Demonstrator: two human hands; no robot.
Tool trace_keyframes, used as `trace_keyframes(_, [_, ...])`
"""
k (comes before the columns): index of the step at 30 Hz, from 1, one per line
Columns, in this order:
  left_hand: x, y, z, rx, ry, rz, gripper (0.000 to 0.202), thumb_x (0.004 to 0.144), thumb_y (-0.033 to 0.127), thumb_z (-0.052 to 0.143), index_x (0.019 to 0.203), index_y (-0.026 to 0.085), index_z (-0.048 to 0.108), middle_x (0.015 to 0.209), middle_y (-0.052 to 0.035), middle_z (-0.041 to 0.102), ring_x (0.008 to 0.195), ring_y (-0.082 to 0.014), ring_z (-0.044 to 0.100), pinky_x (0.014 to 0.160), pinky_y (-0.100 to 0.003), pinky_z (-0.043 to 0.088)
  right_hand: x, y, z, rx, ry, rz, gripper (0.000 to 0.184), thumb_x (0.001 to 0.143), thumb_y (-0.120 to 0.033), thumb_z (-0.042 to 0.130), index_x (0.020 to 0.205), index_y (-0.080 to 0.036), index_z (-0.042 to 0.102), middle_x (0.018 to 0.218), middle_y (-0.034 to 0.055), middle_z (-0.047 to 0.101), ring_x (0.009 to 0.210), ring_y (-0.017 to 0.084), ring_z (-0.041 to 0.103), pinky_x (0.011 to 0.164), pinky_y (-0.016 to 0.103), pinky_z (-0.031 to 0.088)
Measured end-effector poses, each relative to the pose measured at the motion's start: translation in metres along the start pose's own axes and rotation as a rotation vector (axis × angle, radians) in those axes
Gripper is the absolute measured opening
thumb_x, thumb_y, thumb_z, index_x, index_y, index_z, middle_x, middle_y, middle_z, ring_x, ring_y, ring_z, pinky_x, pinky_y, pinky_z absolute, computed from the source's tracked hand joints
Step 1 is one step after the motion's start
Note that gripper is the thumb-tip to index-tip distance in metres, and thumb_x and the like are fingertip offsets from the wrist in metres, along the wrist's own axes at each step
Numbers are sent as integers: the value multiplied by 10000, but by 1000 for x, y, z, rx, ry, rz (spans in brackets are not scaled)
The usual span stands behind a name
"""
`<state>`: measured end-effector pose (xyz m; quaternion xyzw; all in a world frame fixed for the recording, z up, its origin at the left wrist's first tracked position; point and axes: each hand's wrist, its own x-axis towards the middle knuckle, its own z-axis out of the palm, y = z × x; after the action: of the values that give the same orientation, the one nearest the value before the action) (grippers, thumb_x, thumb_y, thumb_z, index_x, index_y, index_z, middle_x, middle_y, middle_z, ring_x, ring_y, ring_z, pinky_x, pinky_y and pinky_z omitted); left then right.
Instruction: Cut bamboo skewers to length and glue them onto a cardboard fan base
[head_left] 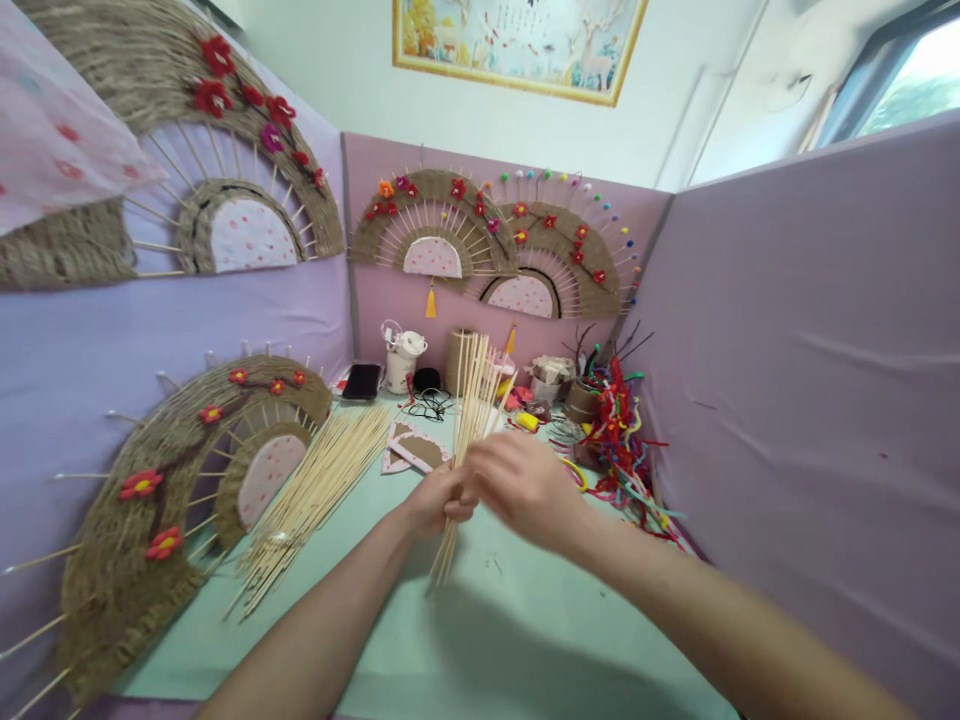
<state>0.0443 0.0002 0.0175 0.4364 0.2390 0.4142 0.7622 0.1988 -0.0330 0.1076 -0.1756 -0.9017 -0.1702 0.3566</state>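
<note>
My left hand [441, 497] is closed around a bundle of thin bamboo sticks [472, 395], held upright above the table with its ends fanning out at the top. Slightly blurred, my right hand [521, 485] is at the right side of the bundle, its fingers curled against the sticks. Whether it grips any of them is hidden. To the left, a large pile of loose bamboo sticks [330, 470] lies slantwise on the green tabletop [540, 640]. Behind my left hand are cardboard pieces [417, 446] with pink dotted edging.
A twine fan [180, 470] with red flowers leans at the left. At the back stand a phone [362, 381], a white container [405, 362] and a twine roll [459, 360]. Tangled coloured pipe cleaners [622, 430] crowd the right. More twine fans [435, 215] hang on the partitions.
</note>
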Motion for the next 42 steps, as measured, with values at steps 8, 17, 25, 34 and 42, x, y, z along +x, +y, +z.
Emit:
trace_keyframes(8, [-7, 2, 5, 134, -228, -10, 465, 853, 585, 519, 1039, 158, 531, 503, 91, 410, 337, -24, 144, 347, -182, 101, 47, 106, -35, 531, 227, 904, 340, 728, -427, 676, 947, -178, 601, 919, 54, 663, 792, 174, 600, 715, 305, 471])
trace_keyframes(17, [-4, -2, 4, 163, -186, -5, 595, 880, 605, 445, 1280, 164, 462, 555, 79, 453, 330, -19, 153, 350, -187, 84, 39, 110, -22, 784, 121, 979, 300, 610, -428, 758, 639, -172, 603, 634, -12, 615, 580, 113, 538, 587, 243, 413])
trace_keyframes(25, [-2, -3, 2, 172, -157, -20, 595, 906, 551, 444, 1369, 179, 406, 556, 78, 448, 324, -16, 164, 354, -182, 86, 33, 113, -25, 899, 186, 1027, 265, 575, -316, 783, 676, -199, 568, 631, -30, 639, 588, 118, 590, 588, 239, 461])
trace_keyframes(34, [-4, -2, 4, 243, -196, -72, 683, 885, 578, 465, 1414, 159, 356, 551, 78, 439, 333, -22, 161, 355, -197, 79, 34, 134, -46, 829, 28, 1091, 203, 641, -283, 746, 570, -168, 595, 614, 20, 664, 508, 80, 537, 455, 181, 388])
trace_keyframes(42, [-3, -1, 0, 186, -164, -61, 574, 887, 543, 494, 1319, 167, 453, 529, 87, 405, 338, -21, 157, 363, -192, 85, 42, 164, -126, 394, 763, 945, 235, 841, -348, 571, 710, -165, 502, 572, -43, 569, 425, 28, 446, 465, 226, 339])
